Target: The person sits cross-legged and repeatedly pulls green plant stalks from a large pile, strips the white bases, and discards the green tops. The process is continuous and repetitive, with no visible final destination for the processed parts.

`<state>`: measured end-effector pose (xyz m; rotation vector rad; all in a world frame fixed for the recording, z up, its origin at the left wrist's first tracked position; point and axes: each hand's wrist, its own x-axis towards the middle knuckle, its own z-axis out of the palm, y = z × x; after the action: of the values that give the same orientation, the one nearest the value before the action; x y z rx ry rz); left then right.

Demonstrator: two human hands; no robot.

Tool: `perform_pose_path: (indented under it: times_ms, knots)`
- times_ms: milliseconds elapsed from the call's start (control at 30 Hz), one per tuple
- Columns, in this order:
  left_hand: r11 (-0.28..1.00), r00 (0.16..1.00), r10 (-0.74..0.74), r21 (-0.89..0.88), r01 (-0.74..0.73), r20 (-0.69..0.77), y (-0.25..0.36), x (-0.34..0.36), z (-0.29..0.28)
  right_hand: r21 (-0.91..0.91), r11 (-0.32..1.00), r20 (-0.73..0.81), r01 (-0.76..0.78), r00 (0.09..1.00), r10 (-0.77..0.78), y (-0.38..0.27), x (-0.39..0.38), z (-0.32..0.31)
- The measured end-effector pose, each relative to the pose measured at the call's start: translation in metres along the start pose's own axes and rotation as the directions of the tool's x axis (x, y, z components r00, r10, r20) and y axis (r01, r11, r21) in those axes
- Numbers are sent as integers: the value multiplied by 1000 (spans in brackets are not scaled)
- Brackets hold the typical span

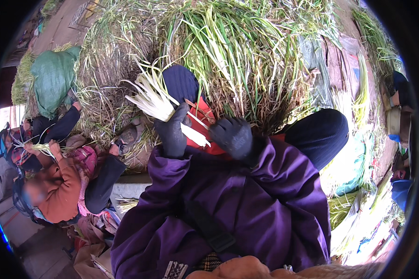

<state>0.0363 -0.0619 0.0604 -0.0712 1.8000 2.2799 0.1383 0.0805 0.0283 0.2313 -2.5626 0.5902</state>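
My left hand (173,135), in a dark glove, is closed round a bunch of pale, leek-like stalks (154,103). Their creamy, loose leaf ends fan out to the upper left, and the white butt ends (195,136) stick out below toward my other hand. A thin single stalk (198,121) slants from the bunch to the fingertips of my right hand (233,136). That hand, gloved too, has its fingers curled and looks pinched on this stalk. Red cloth (202,111) lies under both hands, between my knees.
A large heap of green and straw-coloured stalks (233,51) lies right before my knees. At left another person (63,186) sits handling stalks, near a green sack (56,74). Pale stalks (344,158) lie at right, beside more people at the edge.
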Motion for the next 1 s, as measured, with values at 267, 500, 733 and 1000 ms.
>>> perform_pose_path:
  times_ms: [267,500,733,1000]
  knots:
    - [999,997,-9,-41,6,-77,0,15,-18,-140,982,380,-128,909,173,30,-74,-24]
    - [995,997,-44,-97,37,-66,13,28,-34,-119,924,486,-363,790,373,50,-83,-38]
    - [984,995,-68,-167,56,-68,20,28,-29,167,890,184,-424,900,394,28,-46,-11]
    - [943,975,-5,-324,79,221,14,34,-37,379,758,258,-531,847,464,18,-27,16]
